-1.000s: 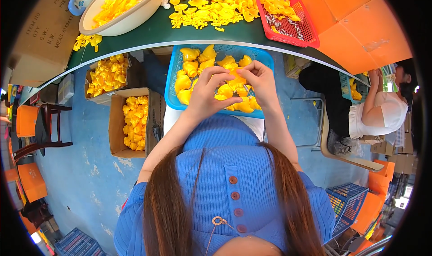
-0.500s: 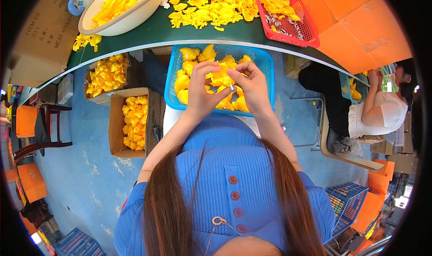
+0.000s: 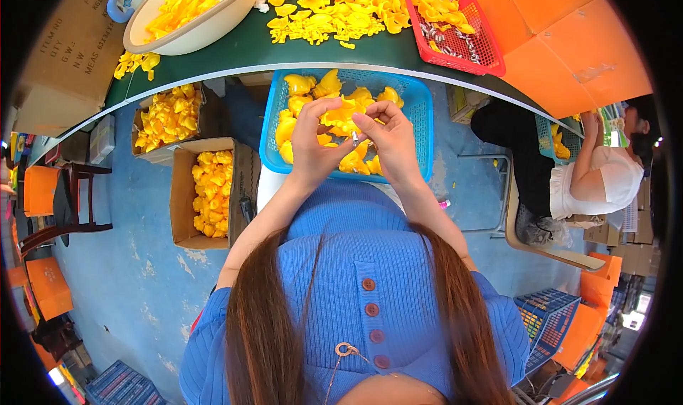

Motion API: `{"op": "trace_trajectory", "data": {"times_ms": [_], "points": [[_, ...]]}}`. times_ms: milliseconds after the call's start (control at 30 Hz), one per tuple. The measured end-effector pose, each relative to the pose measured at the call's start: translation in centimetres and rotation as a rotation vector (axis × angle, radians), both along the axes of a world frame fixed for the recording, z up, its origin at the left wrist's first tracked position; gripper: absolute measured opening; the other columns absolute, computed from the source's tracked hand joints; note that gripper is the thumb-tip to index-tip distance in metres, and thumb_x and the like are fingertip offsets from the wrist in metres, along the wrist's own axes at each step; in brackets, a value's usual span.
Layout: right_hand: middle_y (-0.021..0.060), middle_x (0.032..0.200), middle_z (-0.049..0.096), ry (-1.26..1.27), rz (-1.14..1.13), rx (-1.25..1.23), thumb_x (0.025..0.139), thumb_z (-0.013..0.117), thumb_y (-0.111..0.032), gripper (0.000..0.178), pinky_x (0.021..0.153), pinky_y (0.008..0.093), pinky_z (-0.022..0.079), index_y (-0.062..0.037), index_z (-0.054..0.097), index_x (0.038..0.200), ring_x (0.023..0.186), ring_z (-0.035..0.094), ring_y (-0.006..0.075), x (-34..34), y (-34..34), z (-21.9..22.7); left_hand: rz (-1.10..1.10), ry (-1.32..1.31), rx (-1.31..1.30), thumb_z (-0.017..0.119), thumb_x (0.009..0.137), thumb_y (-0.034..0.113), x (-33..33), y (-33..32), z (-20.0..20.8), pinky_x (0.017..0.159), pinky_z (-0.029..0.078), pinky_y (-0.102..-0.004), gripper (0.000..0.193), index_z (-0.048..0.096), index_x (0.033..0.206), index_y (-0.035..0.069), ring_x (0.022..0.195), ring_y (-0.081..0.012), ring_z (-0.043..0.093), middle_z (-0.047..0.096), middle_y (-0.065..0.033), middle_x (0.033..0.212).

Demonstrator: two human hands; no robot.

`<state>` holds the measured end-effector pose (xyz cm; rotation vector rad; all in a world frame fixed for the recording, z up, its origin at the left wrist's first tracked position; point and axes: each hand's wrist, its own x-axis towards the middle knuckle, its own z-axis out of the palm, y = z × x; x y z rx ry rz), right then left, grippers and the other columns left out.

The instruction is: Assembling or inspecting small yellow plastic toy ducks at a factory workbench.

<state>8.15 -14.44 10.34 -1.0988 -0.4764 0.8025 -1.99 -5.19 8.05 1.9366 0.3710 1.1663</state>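
Both my hands meet above a light-blue plastic basket [image 3: 425,135]. My left hand [image 3: 313,145] is closed, its curled fingers and thumb around a thin, curved yellow plastic piece [image 3: 343,115]. A small silver metal cylinder [image 3: 355,139] sits between the two thumb tips, below that piece. My right hand [image 3: 395,143] is closed in a pinch, with its thumb tip at the cylinder's upper end. My fingers partly hide the yellow piece, and its exact contact with the cylinder is unclear. Glossy, rounded yellow plastic parts [image 3: 300,85] lie in the basket around my hands.
Beyond the basket, a green table [image 3: 213,67] carries loose yellow pieces [image 3: 334,14], a pale basin [image 3: 192,46] and a red basket [image 3: 491,67] holding small silver parts. Cardboard boxes [image 3: 186,213] of yellow parts stand at left. A co-worker [image 3: 597,170] sits at right.
The silver cylinder and my right hand have moved slightly left, and the cylinder now points more upright. My left fingers have curled a little lower around the yellow piece.
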Motion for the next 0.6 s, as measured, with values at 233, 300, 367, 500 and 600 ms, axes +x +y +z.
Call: {"op": "trace_trajectory", "data": {"times_ms": [233,300,367,500,600], "points": [[0.0046,0.088,0.055,-0.028,0.047,-0.02,0.079,0.068,-0.006,0.022,0.061,0.019,0.048,-0.0033,0.052,0.094,0.07,0.058,0.0092,0.5,-0.1,-0.1,-0.014,-0.003,0.025,0.079,0.064,0.006,0.0,0.5,-0.8,0.065,0.051,-0.0225,0.053,0.053,0.111,0.009,0.097,-0.0149,0.057,0.054,-0.0053,0.108],[0.0052,0.09,0.055,-0.019,0.074,-0.023,0.079,0.067,-0.006,0.023,0.063,0.0199,0.049,-0.0028,0.052,0.095,0.073,0.058,0.0099,0.7,-0.1,0.1,0.011,0.002,0.107,0.078,0.064,0.005,0.0,0.8,-0.8,0.065,0.051,-0.0224,0.052,0.054,0.11,0.008,0.096,-0.0157,0.057,0.055,-0.0058,0.106],[0.0059,0.092,0.055,-0.009,0.102,-0.025,0.078,0.067,-0.005,0.024,0.066,0.0207,0.049,-0.0023,0.051,0.096,0.076,0.058,0.0107,1.0,-0.2,0.2,0.016,-0.004,0.071,0.079,0.061,0.004,-0.1,0.9,-0.9,0.066,0.051,-0.0251,0.055,0.055,0.11,0.009,0.096,-0.0194,0.057,0.057,-0.0066,0.106],[0.0067,0.097,0.053,-0.024,0.179,-0.043,0.076,0.068,-0.002,0.033,0.077,0.0242,0.049,-0.0017,0.047,0.102,0.087,0.058,0.0135,1.0,-0.1,0.4,0.031,-0.014,0.081,0.08,0.057,0.005,-0.3,1.5,-0.9,0.071,0.05,-0.0302,0.058,0.055,0.11,0.008,0.094,-0.0249,0.057,0.059,-0.0087,0.105],[0.0069,0.1,0.052,-0.028,0.196,-0.064,0.075,0.069,0.0,0.037,0.081,0.0255,0.048,-0.0019,0.045,0.104,0.092,0.057,0.0148,1.0,0.0,0.1,0.066,0.011,0.213,0.081,0.056,0.007,-0.3,1.9,-1.5,0.074,0.05,-0.0326,0.059,0.055,0.109,0.007,0.092,-0.027,0.058,0.06,-0.01,0.103]]}}
